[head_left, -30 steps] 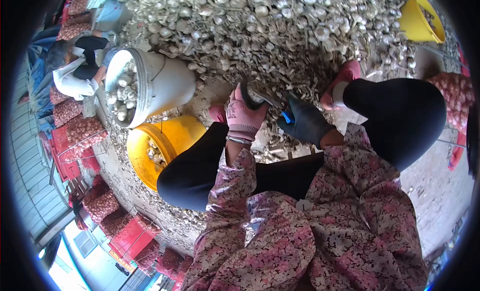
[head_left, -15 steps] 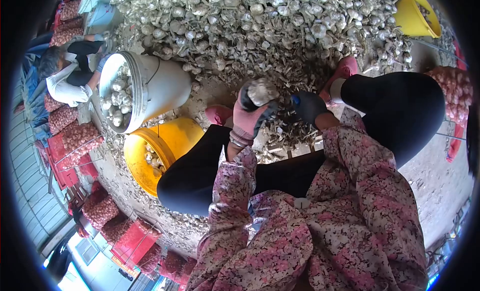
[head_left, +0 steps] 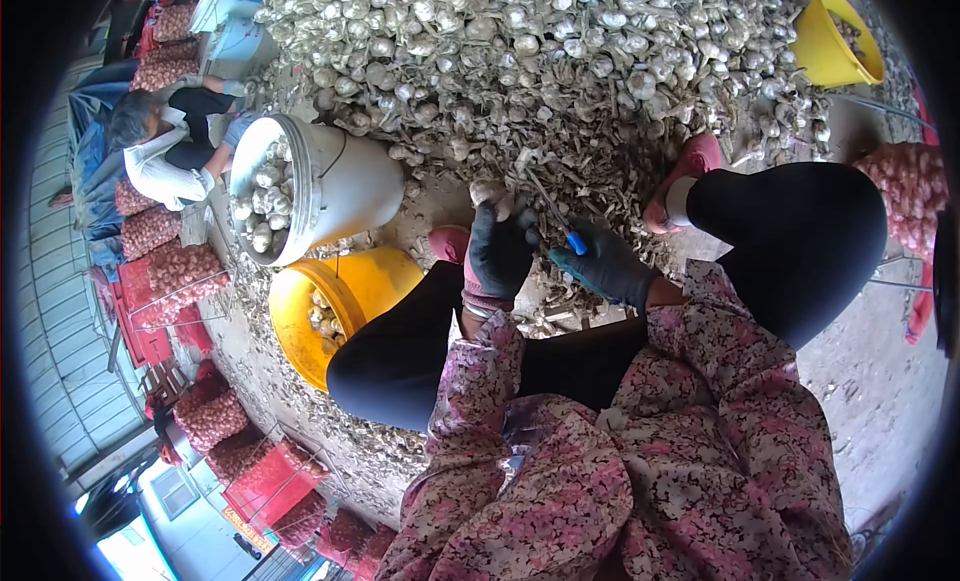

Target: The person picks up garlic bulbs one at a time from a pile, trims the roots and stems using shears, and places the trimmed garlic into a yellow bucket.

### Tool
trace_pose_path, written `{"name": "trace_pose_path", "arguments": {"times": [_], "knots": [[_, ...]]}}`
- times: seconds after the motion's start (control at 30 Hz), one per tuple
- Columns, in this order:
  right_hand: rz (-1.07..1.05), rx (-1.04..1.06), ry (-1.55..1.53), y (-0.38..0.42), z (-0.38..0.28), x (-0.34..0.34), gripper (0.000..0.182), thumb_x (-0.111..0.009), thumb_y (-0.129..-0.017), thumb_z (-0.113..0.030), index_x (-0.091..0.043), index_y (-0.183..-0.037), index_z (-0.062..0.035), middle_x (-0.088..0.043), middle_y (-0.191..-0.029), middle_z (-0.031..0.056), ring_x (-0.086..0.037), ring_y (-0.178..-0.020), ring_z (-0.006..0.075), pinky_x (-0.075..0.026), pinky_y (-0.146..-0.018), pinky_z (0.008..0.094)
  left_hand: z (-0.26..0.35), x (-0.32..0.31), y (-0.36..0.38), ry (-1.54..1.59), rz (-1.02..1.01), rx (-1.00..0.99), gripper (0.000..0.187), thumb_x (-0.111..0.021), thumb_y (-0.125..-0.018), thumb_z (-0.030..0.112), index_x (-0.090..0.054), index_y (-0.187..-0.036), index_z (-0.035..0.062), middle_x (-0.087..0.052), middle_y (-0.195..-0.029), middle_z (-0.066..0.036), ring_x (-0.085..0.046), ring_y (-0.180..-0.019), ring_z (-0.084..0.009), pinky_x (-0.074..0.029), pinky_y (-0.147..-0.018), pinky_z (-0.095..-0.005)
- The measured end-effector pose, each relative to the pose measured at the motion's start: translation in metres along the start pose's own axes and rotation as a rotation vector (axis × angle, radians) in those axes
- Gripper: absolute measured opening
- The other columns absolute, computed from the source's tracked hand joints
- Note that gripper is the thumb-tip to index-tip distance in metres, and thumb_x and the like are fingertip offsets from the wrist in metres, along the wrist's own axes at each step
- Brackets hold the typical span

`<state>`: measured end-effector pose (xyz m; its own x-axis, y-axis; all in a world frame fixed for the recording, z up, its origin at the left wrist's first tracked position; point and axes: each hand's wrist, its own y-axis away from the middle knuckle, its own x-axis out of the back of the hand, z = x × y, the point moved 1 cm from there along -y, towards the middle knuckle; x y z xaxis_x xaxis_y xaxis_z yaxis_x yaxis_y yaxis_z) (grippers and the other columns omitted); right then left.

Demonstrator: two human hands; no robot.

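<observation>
My left hand [head_left: 500, 249], in a dark-palmed glove with pink on its side, is closed round a garlic bulb [head_left: 488, 192] that shows above the fingers. To its right, my right hand [head_left: 608, 268], in a dark glove, grips a knife [head_left: 576, 243] with a blue handle. The thin blade slants up and left, apart from the bulb. Ahead of both hands lies a big heap of garlic [head_left: 520, 41] with stems on, and dry trimmings [head_left: 575, 151] cover the ground nearest me.
A white bucket [head_left: 350, 176] and a yellow bucket [head_left: 385, 276], both tipped toward the left and holding bulbs, lie at my left. Another yellow bucket [head_left: 815, 56] is at the far right. Filled red net sacks [head_left: 185, 271] line the left side, near a seated person [head_left: 165, 161].
My left hand has turned its dark palm side into view and lowered the bulb leftward. My right hand has come down and left, showing the knife more clearly. The view has shifted slightly.
</observation>
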<state>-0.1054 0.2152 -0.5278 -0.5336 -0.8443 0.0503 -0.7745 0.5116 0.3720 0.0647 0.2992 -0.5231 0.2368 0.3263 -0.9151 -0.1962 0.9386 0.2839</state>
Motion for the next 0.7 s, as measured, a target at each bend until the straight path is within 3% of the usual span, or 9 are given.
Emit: {"name": "trace_pose_path", "arguments": {"times": [0.1,0.17,0.23,0.4,0.43,0.47,0.57,0.63,0.7], "knots": [[-0.04,-0.03,0.046,0.0,0.003,0.007,0.049,-0.065,-0.082,-0.038,-0.053,-0.116,-0.0043,-0.065,-0.097,0.0156,-0.063,-0.089,0.0256,-0.048,-0.08,0.0355,0.001,0.001,0.001,-0.019,0.024,-0.123,0.029,-0.051,-0.094,0.031,-0.057,-0.117,0.0147,-0.06,-0.117,-0.009,-0.056,-0.108,-0.0238,-0.045,-0.089,-0.0357],[-0.061,-0.034,0.1,-0.003,0.008,0.005,0.047,-0.065,-0.083,-0.038,-0.055,-0.114,-0.004,-0.065,-0.096,0.0155,-0.063,-0.088,0.0251,-0.049,-0.079,0.0357,0.008,0.0,0.0,0.103,0.254,-0.188,0.031,-0.052,-0.093,0.031,-0.054,-0.118,0.0127,-0.059,-0.114,-0.011,-0.059,-0.101,-0.0243,-0.047,-0.084,-0.0353],[-0.035,-0.022,0.071,-0.006,0.014,0.001,0.045,-0.065,-0.082,-0.037,-0.056,-0.112,-0.0036,-0.065,-0.094,0.0156,-0.064,-0.085,0.025,-0.049,-0.077,0.0358,0.016,-0.001,0.003,-0.181,0.217,-0.051,0.027,-0.058,-0.091,0.031,-0.054,-0.113,0.0159,-0.06,-0.102,-0.005,-0.057,-0.089,-0.0179,-0.046,-0.072,-0.0298],[-0.086,-0.11,0.094,-0.012,-0.007,0.008,0.039,-0.066,-0.082,-0.034,-0.059,-0.104,-0.0018,-0.066,-0.086,0.0138,-0.064,-0.078,0.0261,-0.05,-0.074,0.0362,0.014,0.011,0.006,-0.463,0.337,-0.027,0.037,-0.056,-0.091,0.027,-0.049,-0.12,0.0054,-0.059,-0.095,-0.01,-0.056,-0.066,-0.0165,-0.044,-0.052,-0.0293],[-0.083,-0.125,0.226,-0.012,-0.006,0.01,0.037,-0.066,-0.082,-0.033,-0.06,-0.101,-0.001,-0.066,-0.083,0.0128,-0.064,-0.076,0.0262,-0.05,-0.073,0.0366,0.012,0.019,0.006,-0.456,0.338,-0.024,0.037,-0.056,-0.091,0.027,-0.049,-0.12,0.0054,-0.059,-0.095,-0.01,-0.056,-0.066,-0.0165,-0.044,-0.052,-0.0293],[-0.082,-0.13,0.231,-0.011,-0.006,0.009,0.037,-0.066,-0.082,-0.033,-0.06,-0.101,-0.001,-0.066,-0.083,0.0128,-0.064,-0.076,0.0262,-0.05,-0.073,0.0366,0.011,0.03,0.005,-0.831,0.238,-0.14,0.036,-0.055,-0.091,0.024,-0.049,-0.121,0.0054,-0.06,-0.096,-0.01,-0.056,-0.067,-0.0168,-0.045,-0.054,-0.0295],[0.016,-0.117,0.171,-0.014,-0.003,0.001,0.032,-0.064,-0.084,-0.032,-0.061,-0.092,-0.0017,-0.064,-0.078,0.011,-0.063,-0.071,0.02,-0.051,-0.065,0.0341,0.013,0.043,0.0,-0.789,0.073,-0.123,0.033,-0.051,-0.094,0.019,-0.048,-0.124,0.0045,-0.06,-0.103,-0.013,-0.061,-0.079,-0.0197,-0.05,-0.065,-0.0297],[0.061,-0.448,-0.376,-0.023,0.01,-0.002,0.028,-0.065,-0.085,-0.031,-0.06,-0.091,-0.004,-0.063,-0.076,0.0089,-0.062,-0.065,0.0141,-0.05,-0.056,0.0307,0.011,0.045,-0.001,-0.228,0.361,0.013,0.038,-0.054,-0.092,0.012,-0.046,-0.128,0.005,-0.058,-0.111,-0.013,-0.062,-0.094,-0.0223,-0.053,-0.076,-0.031],[0.107,-0.432,-0.596,-0.03,-0.001,-0.003,0.024,-0.065,-0.085,-0.028,-0.059,-0.092,-0.0051,-0.062,-0.075,0.0073,-0.061,-0.062,0.0125,-0.048,-0.052,0.0286,0.002,0.036,0.0,-0.449,0.257,-0.145,0.054,-0.058,-0.084,-0.001,-0.04,-0.134,0.0076,-0.054,-0.12,-0.013,-0.059,-0.103,-0.023,-0.052,-0.085,-0.0327]]}}
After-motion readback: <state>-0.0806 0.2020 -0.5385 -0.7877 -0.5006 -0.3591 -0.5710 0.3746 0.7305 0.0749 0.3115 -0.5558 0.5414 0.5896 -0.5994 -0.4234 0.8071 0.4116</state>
